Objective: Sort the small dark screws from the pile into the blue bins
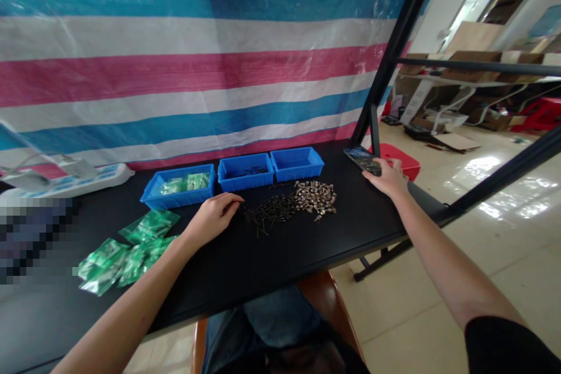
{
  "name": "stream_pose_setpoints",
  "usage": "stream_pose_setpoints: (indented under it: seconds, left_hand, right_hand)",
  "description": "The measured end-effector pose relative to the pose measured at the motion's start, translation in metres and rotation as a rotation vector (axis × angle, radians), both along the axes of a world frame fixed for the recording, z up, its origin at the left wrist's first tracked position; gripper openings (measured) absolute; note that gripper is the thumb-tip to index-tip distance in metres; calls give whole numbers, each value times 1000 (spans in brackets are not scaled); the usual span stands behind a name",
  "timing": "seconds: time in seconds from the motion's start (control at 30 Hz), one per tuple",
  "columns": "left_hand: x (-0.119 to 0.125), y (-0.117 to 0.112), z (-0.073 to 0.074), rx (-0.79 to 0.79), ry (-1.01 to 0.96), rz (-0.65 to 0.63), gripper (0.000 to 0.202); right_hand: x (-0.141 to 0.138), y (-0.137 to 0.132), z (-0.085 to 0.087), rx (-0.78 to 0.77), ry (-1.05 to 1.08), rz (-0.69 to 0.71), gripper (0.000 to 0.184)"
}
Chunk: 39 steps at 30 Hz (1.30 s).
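My left hand (214, 214) rests on the black table, fingers curled together beside a heap of dark screws (278, 209); whatever lies inside them, if anything, is hidden. Touching that heap on its right is a pile of small shiny metal fittings (315, 196). At the table's right end, my right hand (390, 175) grips the near edge of a smartphone (363, 159), which lies screen up. Behind the piles stand three blue bins: the left bin (164, 203) holds green packets, the middle bin (245, 182) dark small parts, and the right bin (298, 174) shows a bare floor.
Green-and-clear plastic packets (127, 254) lie left of my left forearm. A white power strip (94, 178) sits at the back left. A striped sheet (197, 82) hangs behind the table. Black frame posts (385, 64) rise on the right, near a red stool (401, 160).
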<state>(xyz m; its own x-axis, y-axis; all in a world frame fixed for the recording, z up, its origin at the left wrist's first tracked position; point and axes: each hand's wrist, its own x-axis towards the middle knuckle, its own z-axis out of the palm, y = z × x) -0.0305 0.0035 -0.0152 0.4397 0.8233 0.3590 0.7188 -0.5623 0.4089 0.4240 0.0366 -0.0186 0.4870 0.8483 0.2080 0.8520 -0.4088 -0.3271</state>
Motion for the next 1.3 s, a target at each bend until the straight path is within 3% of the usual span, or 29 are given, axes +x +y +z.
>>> stream_pose_setpoints:
  seconds: [0.27, 0.8, 1.13, 1.3]
  left_hand:
    - [-2, -1, 2, 18, 11, 19, 27]
    - [-3, 0, 2, 20, 20, 38, 28]
    - [-3, -1, 4, 23, 11, 46, 29]
    - [-4, -2, 4, 36, 22, 40, 29]
  right_hand:
    - [2, -2, -3, 53, -11, 27, 48]
    - [-2, -1, 2, -28, -7, 4, 48]
    - [2, -3, -2, 59, -3, 23, 45]
    - [-1, -1, -1, 2, -9, 3, 48]
